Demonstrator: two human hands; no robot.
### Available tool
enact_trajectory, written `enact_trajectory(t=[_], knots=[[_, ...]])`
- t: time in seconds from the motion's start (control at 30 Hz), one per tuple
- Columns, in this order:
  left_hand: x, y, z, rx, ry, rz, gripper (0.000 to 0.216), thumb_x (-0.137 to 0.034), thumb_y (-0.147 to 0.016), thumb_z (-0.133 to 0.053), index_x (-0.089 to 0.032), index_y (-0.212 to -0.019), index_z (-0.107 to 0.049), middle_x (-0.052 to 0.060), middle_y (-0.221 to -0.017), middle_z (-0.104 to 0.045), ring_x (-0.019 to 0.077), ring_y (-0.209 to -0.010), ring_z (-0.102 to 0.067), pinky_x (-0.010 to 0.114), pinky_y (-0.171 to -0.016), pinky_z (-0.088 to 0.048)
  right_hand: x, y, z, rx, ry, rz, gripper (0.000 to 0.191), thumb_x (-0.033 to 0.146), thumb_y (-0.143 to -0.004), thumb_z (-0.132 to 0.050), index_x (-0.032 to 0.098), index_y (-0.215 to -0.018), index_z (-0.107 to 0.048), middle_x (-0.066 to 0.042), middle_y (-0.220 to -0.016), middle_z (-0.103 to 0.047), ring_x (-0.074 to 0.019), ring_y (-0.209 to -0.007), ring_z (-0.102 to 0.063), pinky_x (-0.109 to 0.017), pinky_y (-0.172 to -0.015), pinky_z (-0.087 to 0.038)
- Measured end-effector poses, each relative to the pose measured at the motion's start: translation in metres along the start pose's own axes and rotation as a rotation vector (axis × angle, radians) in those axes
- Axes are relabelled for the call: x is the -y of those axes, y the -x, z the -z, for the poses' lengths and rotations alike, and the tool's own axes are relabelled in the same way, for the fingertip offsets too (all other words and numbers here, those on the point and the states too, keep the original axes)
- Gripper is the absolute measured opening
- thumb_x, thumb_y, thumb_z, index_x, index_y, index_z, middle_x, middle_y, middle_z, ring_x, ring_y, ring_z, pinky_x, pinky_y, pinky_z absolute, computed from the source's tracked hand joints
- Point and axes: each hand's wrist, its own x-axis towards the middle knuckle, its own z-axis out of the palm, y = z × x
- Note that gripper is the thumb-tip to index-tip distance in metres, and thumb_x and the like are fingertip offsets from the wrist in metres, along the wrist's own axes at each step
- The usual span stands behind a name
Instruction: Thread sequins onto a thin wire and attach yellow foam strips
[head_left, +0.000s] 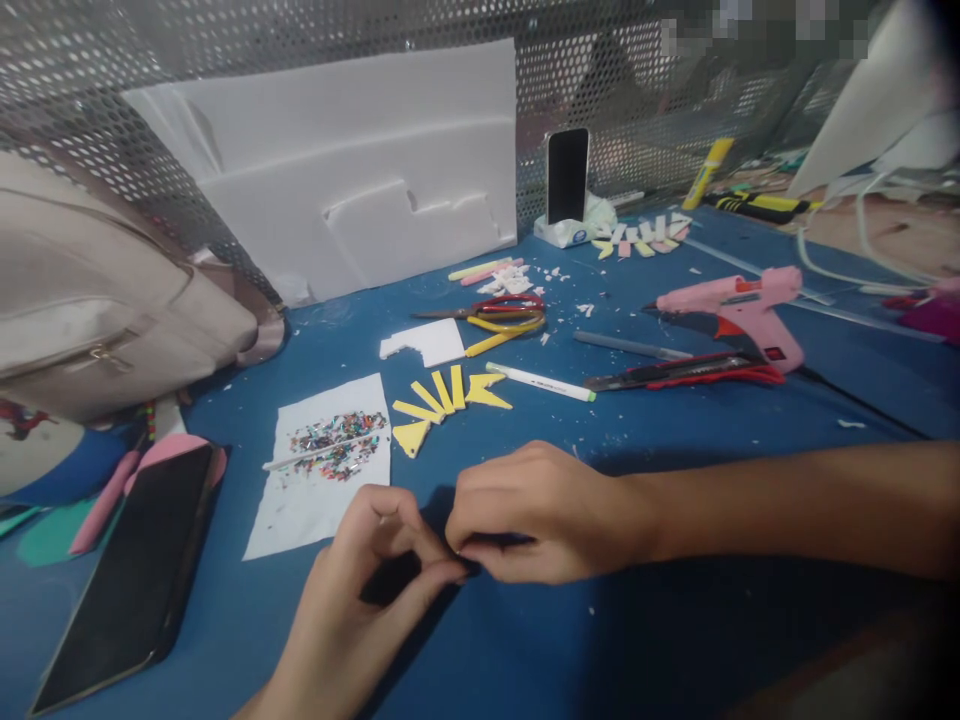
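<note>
My left hand and my right hand meet low over the blue table, fingertips pinched together on a small dark piece that I cannot make out. Just beyond them lie several yellow foam wedges fanned out, and a white paper sheet with a heap of glittery bits. The right forearm comes in from the right edge.
A dark phone lies at the left, a beige bag behind it. Scissors, a white marker, a red box cutter and a pink glue gun sit farther back. White foam board leans on the mesh wall.
</note>
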Motion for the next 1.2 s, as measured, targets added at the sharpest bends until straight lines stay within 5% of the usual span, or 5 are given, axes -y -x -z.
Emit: enact_trajectory(t=[0.4, 0.8, 1.2], knots=[[-0.001, 0.006, 0.005, 0.003, -0.04, -0.051, 0.011, -0.015, -0.083, -0.065, -0.023, -0.085, -0.058, -0.003, -0.071, -0.067, 0.0133, -0.064, -0.069, 0.021, -0.06, -0.056, 0.004, -0.002, 0.005, -0.039, -0.112, -0.133, 0.016, 0.009, -0.071, -0.052, 0.018, -0.083, -0.049, 0.004, -0.072, -0.055, -0.0076, -0.06, -0.044, -0.02, -0.054, -0.031], [-0.001, 0.002, 0.009, 0.016, -0.093, -0.038, 0.008, -0.019, -0.085, -0.064, -0.022, -0.082, -0.058, -0.004, -0.071, -0.069, 0.0131, -0.064, -0.07, 0.021, -0.062, -0.057, -0.002, 0.0, 0.004, 0.036, -0.169, -0.052, 0.004, 0.015, -0.088, -0.057, 0.016, -0.091, -0.059, 0.0, -0.081, -0.061, -0.0081, -0.068, -0.052, -0.019, -0.063, -0.039], [-0.007, -0.007, 0.015, -0.026, -0.187, -0.168, 0.01, -0.013, -0.085, -0.062, -0.022, -0.08, -0.065, -0.004, -0.072, -0.07, 0.0108, -0.066, -0.067, 0.019, -0.065, -0.052, -0.004, -0.007, 0.007, -0.115, -0.349, -0.214, 0.005, 0.016, -0.087, -0.06, 0.012, -0.086, -0.063, 0.003, -0.069, -0.056, -0.0055, -0.055, -0.04, -0.017, -0.054, -0.035]])
